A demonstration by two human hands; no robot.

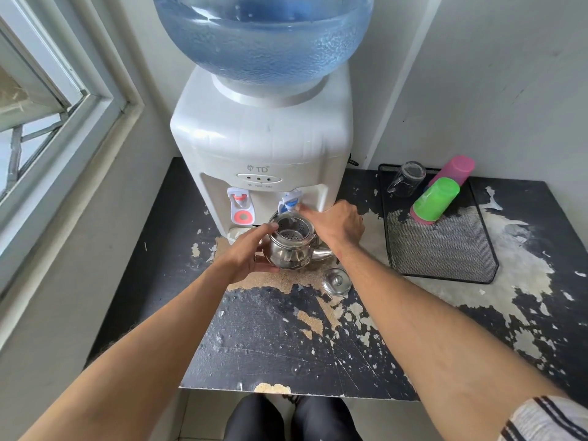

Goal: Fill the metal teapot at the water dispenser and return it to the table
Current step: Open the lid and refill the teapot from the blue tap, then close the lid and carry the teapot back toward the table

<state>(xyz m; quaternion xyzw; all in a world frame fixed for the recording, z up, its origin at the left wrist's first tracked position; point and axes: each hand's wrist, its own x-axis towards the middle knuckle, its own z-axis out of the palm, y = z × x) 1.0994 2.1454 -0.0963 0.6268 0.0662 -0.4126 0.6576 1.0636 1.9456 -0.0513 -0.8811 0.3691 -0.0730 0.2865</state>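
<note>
filling step: left hand (246, 254) has its grip clamped on the lidless teapot (291, 249) under the blue tap (291, 202) at twelve o'clock; right hand (337, 222) presses the tap, its grip curled closed. next: release, set it on the desk (286, 345).

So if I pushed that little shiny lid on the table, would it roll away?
Probably it would slide more than roll: the lid lies flat, knob up, on the table. Its polished metal looks slippery and likely light. Tipped onto its round rim, it could roll.
</note>
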